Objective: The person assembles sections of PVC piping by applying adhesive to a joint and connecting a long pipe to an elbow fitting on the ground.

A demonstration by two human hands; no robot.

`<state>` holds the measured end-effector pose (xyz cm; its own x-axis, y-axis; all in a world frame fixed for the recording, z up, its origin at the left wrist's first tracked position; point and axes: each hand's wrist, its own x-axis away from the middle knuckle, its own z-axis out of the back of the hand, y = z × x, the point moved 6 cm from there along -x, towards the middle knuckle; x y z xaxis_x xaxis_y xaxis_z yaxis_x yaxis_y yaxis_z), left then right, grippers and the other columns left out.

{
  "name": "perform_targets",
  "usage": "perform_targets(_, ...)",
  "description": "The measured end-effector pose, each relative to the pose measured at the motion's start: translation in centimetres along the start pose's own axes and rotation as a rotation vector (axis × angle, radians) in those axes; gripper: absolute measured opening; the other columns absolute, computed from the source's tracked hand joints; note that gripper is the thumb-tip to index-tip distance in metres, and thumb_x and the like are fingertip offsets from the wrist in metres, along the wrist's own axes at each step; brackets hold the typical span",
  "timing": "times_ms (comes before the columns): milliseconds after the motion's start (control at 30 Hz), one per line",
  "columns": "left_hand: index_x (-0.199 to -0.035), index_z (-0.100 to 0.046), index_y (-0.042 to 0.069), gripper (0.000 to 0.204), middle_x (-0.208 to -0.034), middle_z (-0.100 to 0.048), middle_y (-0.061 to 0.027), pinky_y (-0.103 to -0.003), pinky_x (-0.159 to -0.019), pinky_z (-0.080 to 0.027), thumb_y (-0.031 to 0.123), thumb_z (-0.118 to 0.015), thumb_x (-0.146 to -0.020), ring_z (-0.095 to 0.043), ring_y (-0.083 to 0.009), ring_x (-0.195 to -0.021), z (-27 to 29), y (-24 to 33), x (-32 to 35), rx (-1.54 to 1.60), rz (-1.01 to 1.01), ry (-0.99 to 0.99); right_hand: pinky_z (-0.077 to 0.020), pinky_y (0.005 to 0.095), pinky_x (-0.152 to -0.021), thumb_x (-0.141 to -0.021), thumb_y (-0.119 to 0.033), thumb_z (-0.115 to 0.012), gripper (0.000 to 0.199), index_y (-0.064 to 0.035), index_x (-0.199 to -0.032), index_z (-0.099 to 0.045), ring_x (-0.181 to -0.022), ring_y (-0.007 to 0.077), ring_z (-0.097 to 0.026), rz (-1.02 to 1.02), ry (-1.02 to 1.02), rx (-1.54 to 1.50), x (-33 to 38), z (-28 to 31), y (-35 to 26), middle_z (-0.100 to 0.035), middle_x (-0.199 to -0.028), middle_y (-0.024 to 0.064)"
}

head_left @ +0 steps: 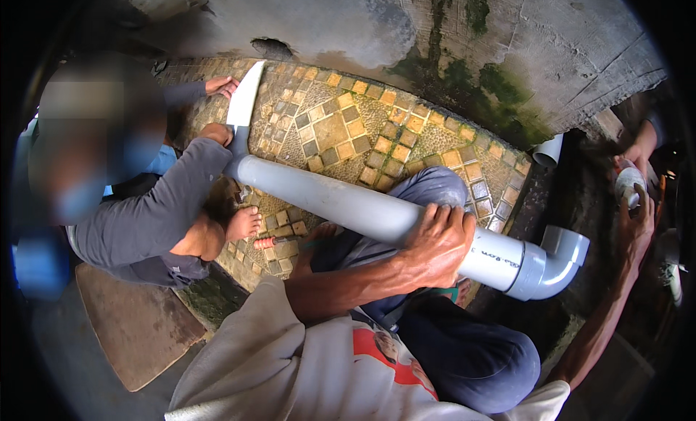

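Observation:
A long grey plastic pipe (333,200) slants across my knees, with a grey elbow fitting (558,265) on its right end. My left hand (438,247) is closed over the pipe near that end. Off to the right, my right hand (634,218) has its fingers closed on the lower part of a small whitish container (628,183). Another person's hand (642,144) touches the container from above. At the left, a co-worker's hand (216,134) grips the grey fitting (237,145) on the pipe's far end, beside a white tapered piece (246,95).
A red-handled tool (267,242) lies on the patterned tiles (333,131) near the co-worker's bare foot (243,222). A brown board (138,327) lies at the lower left. Behind the tiles rises a stained concrete wall (464,51); a grey pipe end (548,151) sticks out beside it.

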<state>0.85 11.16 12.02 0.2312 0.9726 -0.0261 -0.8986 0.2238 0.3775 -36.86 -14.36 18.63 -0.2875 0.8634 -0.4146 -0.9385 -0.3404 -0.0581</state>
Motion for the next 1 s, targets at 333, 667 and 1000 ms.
perform_targets(333, -0.139, -0.052, -0.007, 0.099, -0.122, -0.059, -0.0228, -0.054, -0.098, -0.041, 0.035, -0.1, -0.062, -0.058, -0.0385, -0.113, -2.0, -3.0, -1.6, -0.071, 0.031, 0.089, -0.0566, 0.0419, -0.089, -0.092, -0.009, -0.078, 0.037, -0.0104, -0.129, -0.071, -0.102, 0.0323, -0.071, 0.013, 0.085, -0.056, 0.2, -1.7, 1.3, -0.067, -0.114, 0.0138)
perform_targets(667, -0.14, -0.055, -0.009, 0.097, -0.131, -0.05, -0.0245, -0.055, -0.112, -0.033, 0.043, -0.093, -0.067, -0.043, -0.0408, -0.131, 0.4, -4.7, -5.4, 0.268, -0.15, -0.599, -0.0538, 0.0421, -0.091, -0.094, -0.022, -0.076, 0.038, -0.0136, -0.132, -0.074, -0.099, 0.0282, -0.069, 0.079, 0.029, -0.14, 1.1, 3.7, -0.4, -0.073, -0.107, 0.0137)
perform_targets(1000, -0.123, -0.059, -0.012, 0.08, -0.11, -0.069, -0.0334, -0.054, -0.091, -0.059, 0.034, -0.09, -0.064, -0.072, -0.0511, -0.099, -1.8, -4.3, -4.5, 0.406, -0.056, -0.484, -0.0553, 0.0421, -0.09, -0.094, -0.019, -0.077, 0.038, -0.0091, -0.13, -0.072, -0.098, 0.0286, -0.071, -0.135, 0.147, -0.142, 3.9, 4.2, -0.4, -0.075, -0.11, 0.0142)
